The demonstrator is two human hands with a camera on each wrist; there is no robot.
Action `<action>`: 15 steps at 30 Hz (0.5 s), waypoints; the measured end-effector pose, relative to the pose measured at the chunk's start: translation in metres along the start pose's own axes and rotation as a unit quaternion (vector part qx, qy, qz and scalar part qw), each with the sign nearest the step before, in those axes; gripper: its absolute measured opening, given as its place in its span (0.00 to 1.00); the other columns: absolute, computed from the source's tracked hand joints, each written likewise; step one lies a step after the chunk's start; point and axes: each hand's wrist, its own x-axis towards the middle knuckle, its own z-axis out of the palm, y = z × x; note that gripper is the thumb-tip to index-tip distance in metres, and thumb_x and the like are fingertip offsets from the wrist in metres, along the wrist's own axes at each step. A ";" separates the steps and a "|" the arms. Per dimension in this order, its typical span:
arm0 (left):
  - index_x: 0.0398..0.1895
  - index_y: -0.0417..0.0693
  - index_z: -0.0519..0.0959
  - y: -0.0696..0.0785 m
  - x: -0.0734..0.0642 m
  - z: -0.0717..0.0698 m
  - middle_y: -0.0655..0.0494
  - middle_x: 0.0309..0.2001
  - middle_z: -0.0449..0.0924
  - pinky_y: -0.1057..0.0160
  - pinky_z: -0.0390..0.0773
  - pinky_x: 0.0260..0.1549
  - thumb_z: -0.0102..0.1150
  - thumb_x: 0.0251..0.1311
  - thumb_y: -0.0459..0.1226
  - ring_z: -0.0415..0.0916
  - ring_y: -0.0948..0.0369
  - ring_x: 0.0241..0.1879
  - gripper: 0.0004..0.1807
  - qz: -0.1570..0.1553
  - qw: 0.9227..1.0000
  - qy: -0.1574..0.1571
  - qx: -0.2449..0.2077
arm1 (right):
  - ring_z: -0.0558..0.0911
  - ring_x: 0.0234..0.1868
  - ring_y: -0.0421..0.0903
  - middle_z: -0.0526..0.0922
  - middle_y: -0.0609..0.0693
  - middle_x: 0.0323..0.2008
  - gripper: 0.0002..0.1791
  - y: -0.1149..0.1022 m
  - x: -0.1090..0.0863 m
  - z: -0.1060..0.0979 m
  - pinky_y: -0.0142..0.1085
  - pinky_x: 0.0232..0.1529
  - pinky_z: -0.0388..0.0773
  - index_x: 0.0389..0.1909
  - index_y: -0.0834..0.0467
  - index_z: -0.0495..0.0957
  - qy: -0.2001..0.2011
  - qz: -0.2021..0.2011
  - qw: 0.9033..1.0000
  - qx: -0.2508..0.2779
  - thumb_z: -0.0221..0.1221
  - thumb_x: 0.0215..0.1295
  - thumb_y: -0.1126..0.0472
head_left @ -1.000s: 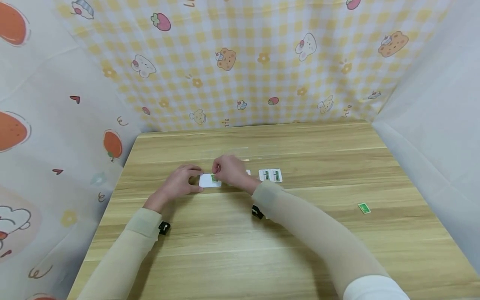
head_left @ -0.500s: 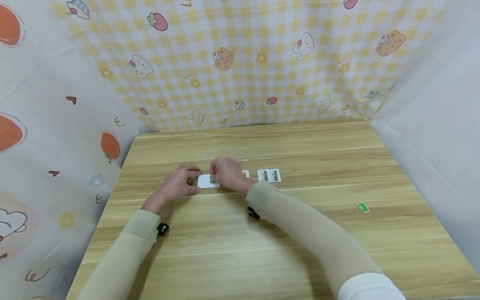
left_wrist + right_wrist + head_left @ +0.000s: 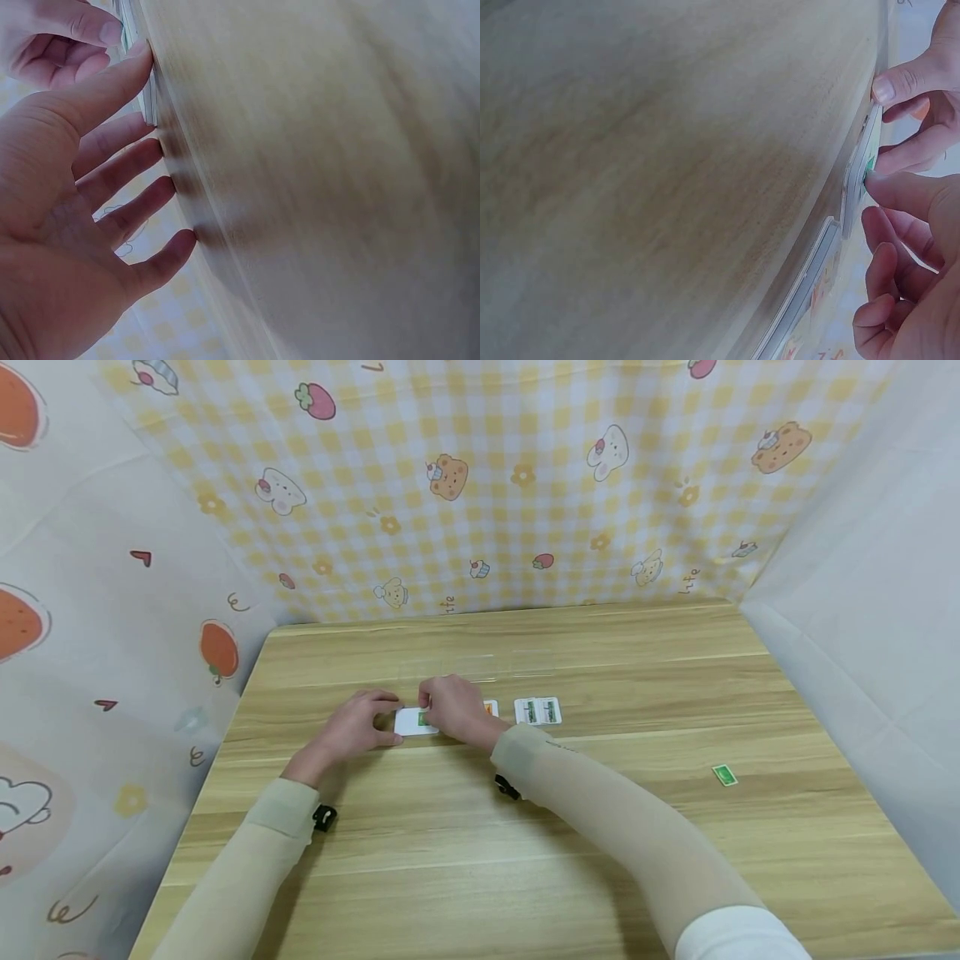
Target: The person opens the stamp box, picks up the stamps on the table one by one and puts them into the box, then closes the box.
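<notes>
In the head view a white flat rectangular piece (image 3: 407, 722) lies on the wooden table. My left hand (image 3: 351, 727) holds it at its left end, thumb at the near edge and index finger at the far edge. The left wrist view shows the other left fingers touching the tabletop. My right hand (image 3: 456, 706) bends over the piece's right end, thumb and index finger pinching a small green card (image 3: 422, 719) against its top. In the right wrist view a bit of green (image 3: 869, 164) shows beside the right thumb; the rest is hidden by the fingers.
A second flat piece with orange print (image 3: 491, 708) is partly behind my right hand. Farther right lies a white piece with two green pictures (image 3: 538, 711). Transparent plastic pieces (image 3: 477, 668) lie behind them. One loose green card (image 3: 725, 775) lies at the right.
My right hand has shifted slightly left and down with the green card, uncovering some orange print on the middle piece. The left hand keeps its hold; the head view has shifted slightly.
</notes>
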 end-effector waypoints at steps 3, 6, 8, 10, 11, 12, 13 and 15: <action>0.64 0.43 0.79 0.000 0.000 0.000 0.46 0.67 0.71 0.40 0.65 0.63 0.76 0.55 0.46 0.62 0.44 0.69 0.34 -0.001 1.000 -0.001 0.001 | 0.76 0.26 0.40 0.81 0.39 0.29 0.04 0.000 0.000 -0.002 0.34 0.21 0.73 0.33 0.48 0.82 0.001 -0.003 1.000 -0.004 0.67 0.61 0.61; 0.64 0.43 0.79 0.000 0.000 -0.001 0.46 0.67 0.71 0.40 0.65 0.63 0.76 0.55 0.46 0.62 0.45 0.69 0.34 -0.001 1.000 -0.002 0.003 | 0.77 0.26 0.38 0.81 0.39 0.29 0.04 0.000 0.000 -0.007 0.32 0.21 0.73 0.33 0.48 0.82 0.006 -0.016 1.000 -0.013 0.66 0.62 0.61; 0.63 0.43 0.79 0.000 0.001 -0.001 0.46 0.67 0.71 0.40 0.65 0.63 0.76 0.55 0.46 0.63 0.45 0.69 0.34 0.000 1.000 -0.001 0.005 | 0.78 0.27 0.38 0.83 0.40 0.30 0.03 0.001 -0.001 -0.014 0.31 0.21 0.73 0.33 0.48 0.82 0.010 -0.027 0.999 -0.021 0.65 0.63 0.61; 0.63 0.43 0.79 0.000 0.001 -0.001 0.46 0.67 0.71 0.40 0.65 0.63 0.76 0.55 0.46 0.63 0.45 0.68 0.34 0.000 1.000 0.000 0.006 | 0.78 0.28 0.37 0.83 0.40 0.31 0.02 0.002 -0.002 -0.022 0.31 0.22 0.74 0.34 0.49 0.83 0.013 -0.036 0.999 -0.031 0.66 0.64 0.60; 0.63 0.43 0.79 0.000 0.001 -0.001 0.46 0.67 0.72 0.40 0.65 0.63 0.76 0.55 0.46 0.63 0.45 0.68 0.34 -0.001 1.000 0.000 0.007 | 0.78 0.28 0.38 0.83 0.41 0.31 0.02 0.003 -0.003 -0.026 0.31 0.22 0.74 0.34 0.49 0.83 0.013 -0.039 0.999 -0.035 0.66 0.64 0.60; 0.63 0.43 0.79 -0.001 0.001 -0.001 0.46 0.67 0.72 0.40 0.65 0.63 0.76 0.54 0.46 0.63 0.45 0.68 0.34 -0.001 1.000 0.000 0.006 | 0.78 0.28 0.38 0.83 0.41 0.31 0.01 0.004 -0.005 -0.030 0.31 0.23 0.74 0.35 0.50 0.83 0.012 -0.043 0.998 -0.038 0.66 0.64 0.59; 0.63 0.43 0.79 0.000 0.002 0.000 0.46 0.67 0.72 0.40 0.66 0.63 0.76 0.54 0.46 0.63 0.45 0.68 0.34 -0.001 1.000 0.001 0.006 | 0.78 0.29 0.38 0.83 0.41 0.31 0.02 0.005 -0.006 -0.034 0.32 0.23 0.74 0.35 0.50 0.83 0.011 -0.045 0.998 -0.040 0.67 0.64 0.59; 0.63 0.43 0.79 0.000 0.002 0.000 0.46 0.67 0.72 0.40 0.65 0.63 0.76 0.54 0.46 0.63 0.45 0.68 0.34 -0.002 1.000 0.001 0.005 | 0.78 0.28 0.37 0.83 0.40 0.31 0.02 0.008 -0.009 -0.041 0.32 0.24 0.74 0.36 0.50 0.83 0.008 -0.050 0.997 -0.050 0.67 0.65 0.58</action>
